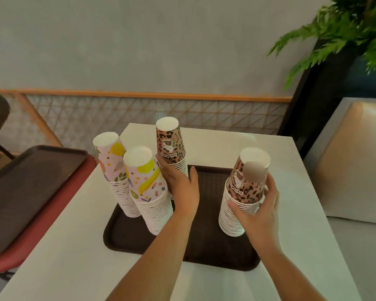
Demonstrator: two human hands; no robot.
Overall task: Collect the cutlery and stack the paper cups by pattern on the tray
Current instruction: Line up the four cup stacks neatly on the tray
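Head view, one frame. White worktop (269, 161) carries a dark brown tray (128, 235) set roughly mid-surface, its long side parallel to the near edge.

Four stacks of inverted paper cups stand in the tray area:
- far fruit stack (115, 170), pink with lemon and leaf print, at the tray's far left corner, tilted left. Whether its base sits on the tray or just off the rim cannot be told.
- near fruit stack (148, 187), same print, just beside the first and nearer the camera, on the tray's left part, also leaning.
- far leopard stack (172, 146), brown spotted print, toward the tray's far edge, near upright.
- right leopard stack (241, 192), same print, at the tray's right edge, its upper cups tilted.

Left hand (182, 187): fingers straight and together, palm side against the lower part of the far leopard stack, thumb raised apart on the right. Not curled round anything visible.

Right hand (258, 209): fingers and thumb wrapped round the middle of the right leopard stack, gripping it.

No cutlery can be made out.

Off the worktop's left edge, a second brown tray (30, 187) lies on a red tray (52, 213). A green plant (339, 33) hangs at upper right.
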